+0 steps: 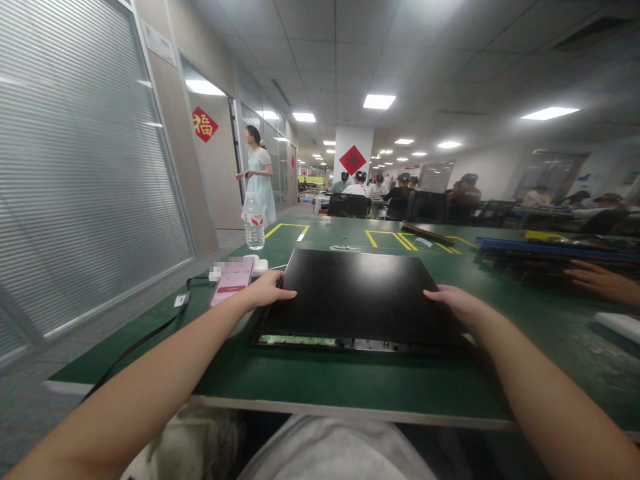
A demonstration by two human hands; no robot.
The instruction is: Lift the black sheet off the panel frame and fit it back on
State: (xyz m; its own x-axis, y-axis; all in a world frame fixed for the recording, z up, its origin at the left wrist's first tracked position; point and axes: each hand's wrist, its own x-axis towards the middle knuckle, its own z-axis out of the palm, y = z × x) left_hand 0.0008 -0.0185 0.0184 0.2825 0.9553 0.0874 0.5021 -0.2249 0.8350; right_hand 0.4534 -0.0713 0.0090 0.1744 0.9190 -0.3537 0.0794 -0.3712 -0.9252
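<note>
My left hand (270, 290) and right hand (456, 303) are bare, as are both slim forearms (165, 380); nearest me, my pale grey garment (340, 450) shows soft, loose folds.

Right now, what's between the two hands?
The black panel: in the head view, it spans the gap, with the left hand at one side edge and the right hand at the other.

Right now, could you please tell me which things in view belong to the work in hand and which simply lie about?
Apparently in use:
black panel, held by left hand and right hand
green strip at its near edge

Apparently lying about:
water bottle
phone
black strap
</note>
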